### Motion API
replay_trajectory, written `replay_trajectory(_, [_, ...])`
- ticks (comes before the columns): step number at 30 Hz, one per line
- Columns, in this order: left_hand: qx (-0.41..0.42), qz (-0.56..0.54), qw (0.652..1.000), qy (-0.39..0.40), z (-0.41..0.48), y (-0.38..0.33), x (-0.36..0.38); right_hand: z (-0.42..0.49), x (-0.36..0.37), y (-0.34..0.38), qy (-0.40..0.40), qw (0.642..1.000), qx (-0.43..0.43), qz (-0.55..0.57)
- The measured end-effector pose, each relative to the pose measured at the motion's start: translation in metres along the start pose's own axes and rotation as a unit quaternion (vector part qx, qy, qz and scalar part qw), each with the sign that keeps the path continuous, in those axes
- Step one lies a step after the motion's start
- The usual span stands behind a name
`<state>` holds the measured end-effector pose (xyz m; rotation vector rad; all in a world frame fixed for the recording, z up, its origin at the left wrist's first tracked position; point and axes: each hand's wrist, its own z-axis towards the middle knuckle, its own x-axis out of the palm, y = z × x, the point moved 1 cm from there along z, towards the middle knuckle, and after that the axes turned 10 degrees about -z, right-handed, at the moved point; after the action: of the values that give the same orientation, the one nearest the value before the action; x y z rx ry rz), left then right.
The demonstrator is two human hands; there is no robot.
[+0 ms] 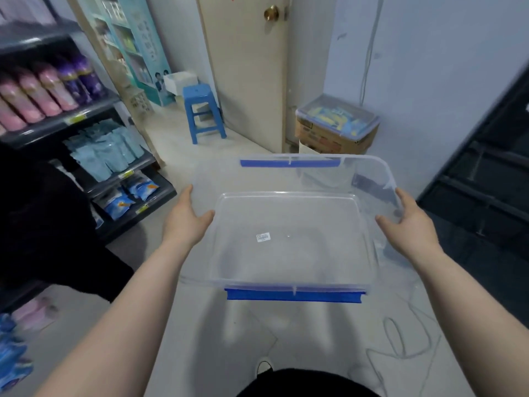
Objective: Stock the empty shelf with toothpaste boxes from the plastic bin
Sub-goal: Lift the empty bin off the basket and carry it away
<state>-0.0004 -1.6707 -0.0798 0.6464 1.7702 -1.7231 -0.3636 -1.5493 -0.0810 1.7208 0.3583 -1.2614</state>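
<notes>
The left hand (186,222) and right hand (409,222) each grip one short side of the plastic bin (315,179). Each thumb is hooked over the rim onto the inner wall. The fingers wrap the outside, where the clear wall and the hands themselves hide most of them. The bin hangs level between the two hands, above the floor. Its see-through base shows one small white label (263,237), its print too small to read. It has two blue latches, one (294,295) on the edge nearer than the hands and one (289,162) on the far edge. Below the wrists lie one shoe tip (263,365) and a loose cord (400,339), cut off by the right forearm. Beyond the right hand, one lidded bin (337,118) sits on one cardboard box (332,140). Out past it stands a dark rack (486,190), blurred and cropped at the edge. Beyond the left hand are one blue stool (203,110) and stocked shelves (86,113). They carry perhaps four pink bottles (37,93) and two purple ones (80,74), too smeared to count surely.
</notes>
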Motion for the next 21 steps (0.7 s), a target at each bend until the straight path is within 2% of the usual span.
replay_trajectory(10, [0.016,-0.017,0.999,0.032,0.105,-0.031,0.043,0.084,0.016,0.012,0.000,0.999,0.041,-0.004])
replay_trajectory(21, [0.017,-0.022,0.999,0.042,0.239,-0.129,0.135,0.269,0.001,-0.003,-0.004,0.998,0.056,-0.007])
